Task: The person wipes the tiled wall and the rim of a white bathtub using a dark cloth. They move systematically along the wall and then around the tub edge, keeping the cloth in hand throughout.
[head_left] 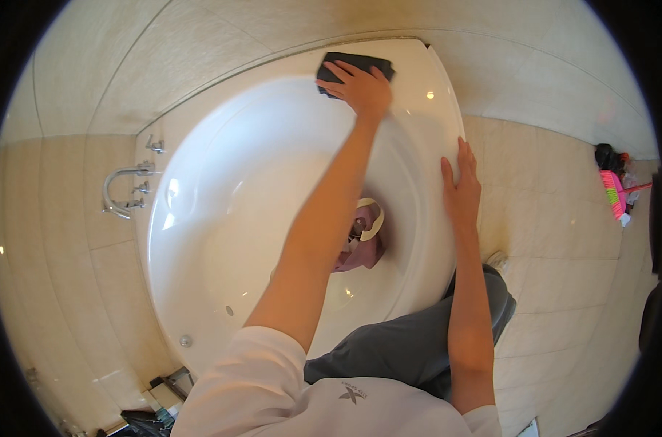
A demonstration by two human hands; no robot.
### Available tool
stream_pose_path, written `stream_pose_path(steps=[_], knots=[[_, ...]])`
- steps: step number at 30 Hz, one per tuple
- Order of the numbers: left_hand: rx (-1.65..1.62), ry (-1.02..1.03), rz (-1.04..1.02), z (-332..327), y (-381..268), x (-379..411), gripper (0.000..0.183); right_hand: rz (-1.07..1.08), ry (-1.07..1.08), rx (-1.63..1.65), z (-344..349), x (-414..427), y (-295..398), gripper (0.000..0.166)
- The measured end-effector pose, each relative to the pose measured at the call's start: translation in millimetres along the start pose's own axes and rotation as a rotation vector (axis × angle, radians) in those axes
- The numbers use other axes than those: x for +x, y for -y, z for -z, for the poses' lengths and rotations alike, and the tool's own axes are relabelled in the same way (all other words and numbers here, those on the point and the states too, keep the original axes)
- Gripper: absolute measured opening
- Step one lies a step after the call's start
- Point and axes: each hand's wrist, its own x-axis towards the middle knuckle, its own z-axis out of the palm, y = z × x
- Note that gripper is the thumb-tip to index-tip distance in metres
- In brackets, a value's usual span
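My left hand [361, 90] presses a folded dark cloth [358, 61] flat on the far rim of a white corner bathtub [295, 63], its fingers spread across the fabric. On the tub's outer right edge rests my right hand [462, 188], fingers apart and holding nothing. A purplish fabric bag [372, 251] with a cream handle lies inside the tub; my left forearm covers part of it, and its contents cannot be made out clearly.
Chrome taps with a curved spout [112, 188] stand on the left rim. Tiled walls meet the tub at the far side and left. On the tiled floor [560, 218] at right are a pink dustpan [613, 194] and a black bag [608, 158]. Dark items [145, 423] lie at lower left.
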Motion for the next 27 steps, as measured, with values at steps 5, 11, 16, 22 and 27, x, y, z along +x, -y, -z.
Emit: stream_pose_path(steps=[5,11,16,22,27], knots=[[-0.269,0.010,-0.121,9,-30,-106,0.073,0.016,-0.012,0.023,5,-2,4,0.046],[-0.635,0.177,-0.059,26,-24,-194,0.076,0.062,0.003,-0.012,7,-2,-3,0.043],[-0.623,0.138,-0.061,18,-28,-183,0.077,-0.057,0.051,0.202,16,-6,-14,0.045],[-0.510,-0.080,0.053,-13,-22,-109,0.083,0.033,0.007,0.224,12,-7,5,0.048],[-0.521,-0.126,0.347,-21,4,-26,0.092,-0.043,-0.047,0.205,14,-9,9,0.049]])
